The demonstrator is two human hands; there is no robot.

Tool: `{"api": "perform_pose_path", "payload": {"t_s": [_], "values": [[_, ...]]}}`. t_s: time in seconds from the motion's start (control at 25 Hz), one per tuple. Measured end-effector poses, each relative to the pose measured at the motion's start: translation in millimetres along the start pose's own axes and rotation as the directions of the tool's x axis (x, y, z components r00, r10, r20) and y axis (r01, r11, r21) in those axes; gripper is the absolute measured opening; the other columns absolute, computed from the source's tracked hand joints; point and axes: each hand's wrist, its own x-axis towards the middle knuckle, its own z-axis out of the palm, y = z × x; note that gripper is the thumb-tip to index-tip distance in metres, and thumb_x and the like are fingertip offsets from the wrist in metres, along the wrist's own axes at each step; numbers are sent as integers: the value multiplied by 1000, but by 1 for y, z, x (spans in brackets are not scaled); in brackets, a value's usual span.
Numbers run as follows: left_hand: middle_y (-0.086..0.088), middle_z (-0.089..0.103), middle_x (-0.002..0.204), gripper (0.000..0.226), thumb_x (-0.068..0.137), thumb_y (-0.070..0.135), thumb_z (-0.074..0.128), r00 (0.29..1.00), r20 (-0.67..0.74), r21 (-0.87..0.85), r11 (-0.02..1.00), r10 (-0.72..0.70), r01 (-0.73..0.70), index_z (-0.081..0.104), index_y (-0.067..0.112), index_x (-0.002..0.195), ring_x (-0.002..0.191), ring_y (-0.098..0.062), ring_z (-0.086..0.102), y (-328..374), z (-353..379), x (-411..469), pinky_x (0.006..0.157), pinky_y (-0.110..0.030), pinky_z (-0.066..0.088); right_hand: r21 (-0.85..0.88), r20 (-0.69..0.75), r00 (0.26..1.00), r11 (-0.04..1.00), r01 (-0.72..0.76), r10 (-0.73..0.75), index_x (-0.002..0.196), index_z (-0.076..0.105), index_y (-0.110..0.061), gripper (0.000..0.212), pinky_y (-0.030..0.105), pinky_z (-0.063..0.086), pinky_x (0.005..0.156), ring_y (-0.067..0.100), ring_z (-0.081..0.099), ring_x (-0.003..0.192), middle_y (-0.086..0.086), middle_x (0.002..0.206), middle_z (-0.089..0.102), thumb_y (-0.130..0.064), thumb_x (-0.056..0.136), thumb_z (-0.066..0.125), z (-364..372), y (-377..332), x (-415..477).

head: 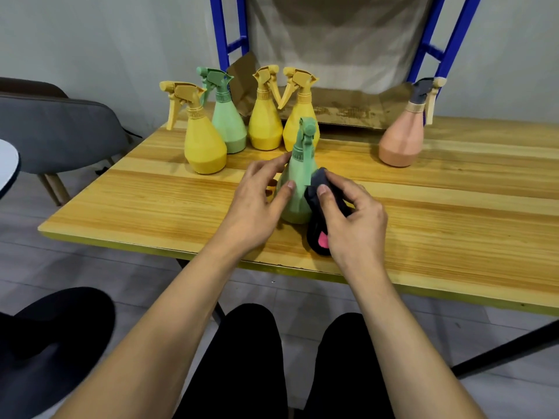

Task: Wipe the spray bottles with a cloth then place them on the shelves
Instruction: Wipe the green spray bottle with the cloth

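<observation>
A green spray bottle [298,176] stands upright on the wooden table [151,201] in front of me. My left hand [257,204] holds its left side, thumb on the body and fingers near the neck. My right hand [351,219] grips a dark cloth [317,225] with a pink patch and presses it against the bottle's right side. Behind stand three yellow bottles [204,143], [264,122], [302,116] and another green bottle [227,119]. A pink bottle [402,140] with a dark sprayer stands alone at the right.
A blue-framed shelf unit [223,34] rises behind the table, with a brown board [348,110] at its base. A grey chair [60,131] stands at the left. My legs show below the table's near edge.
</observation>
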Motion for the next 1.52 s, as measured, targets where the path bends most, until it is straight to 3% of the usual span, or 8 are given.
{"api": "perform_pose_path", "payload": {"t_s": [0.24,0.52,0.68,0.76,0.84,1.04,1.2,1.52], "values": [[14,57,140,76,81,60,64,992,-68,-140,986,-102,92,44,34,150,123,-2,58,44,-8,3,100,-26,51,-29,-80,993,996,79,-81,121,74,-21,25,11,47,93,-8,63,102,-12,110,71,-23,97,67,2,-16,14],[16,71,93,27,107,40,53,994,-107,-2,1000,16,-17,66,17,115,86,9,65,48,-10,20,70,-4,45,-52,5,996,995,84,-84,130,69,-22,33,21,51,99,1,65,110,-9,120,71,-27,97,67,15,-19,13],[28,65,73,27,108,41,48,997,-69,-39,999,26,-29,61,20,98,72,11,62,37,-18,23,66,-13,45,-104,0,1000,995,-6,6,132,68,-20,34,4,42,94,-2,61,109,-8,122,70,-27,98,66,11,-6,-8],[10,74,91,45,105,50,45,999,-27,-85,996,18,-20,66,11,108,92,-8,71,32,-18,24,83,-38,58,-93,-15,999,995,31,-33,132,68,-19,34,7,43,96,0,62,112,-6,124,70,-26,99,64,13,-11,-3],[-12,75,107,60,100,59,42,1000,11,-133,991,25,-23,67,8,117,108,-31,71,28,-18,25,96,-57,55,-93,-16,995,991,99,-101,132,67,-17,34,13,46,99,3,63,116,-5,126,70,-27,100,61,17,-18,10],[-18,73,115,68,96,63,42,1000,6,-182,983,29,-27,65,5,122,115,-37,67,23,-20,27,99,-63,53,-77,57,998,996,38,-34,133,66,-18,32,27,49,101,8,64,115,-5,125,70,-26,105,53,12,-10,8],[-22,71,116,69,97,63,42,1000,10,-184,983,22,-20,65,2,121,114,-40,67,21,-20,28,97,-64,52,-87,73,996,995,58,-51,128,69,-19,30,15,48,92,3,64,109,-8,119,73,-25,104,52,10,-14,18],[-25,71,114,74,94,66,43,1000,-6,-189,982,3,-4,66,1,118,114,-41,67,21,-20,28,97,-64,53,-40,51,998,999,-36,38,129,68,-15,30,29,49,100,7,65,113,-3,121,72,-20,106,50,10,-5,5]]}}
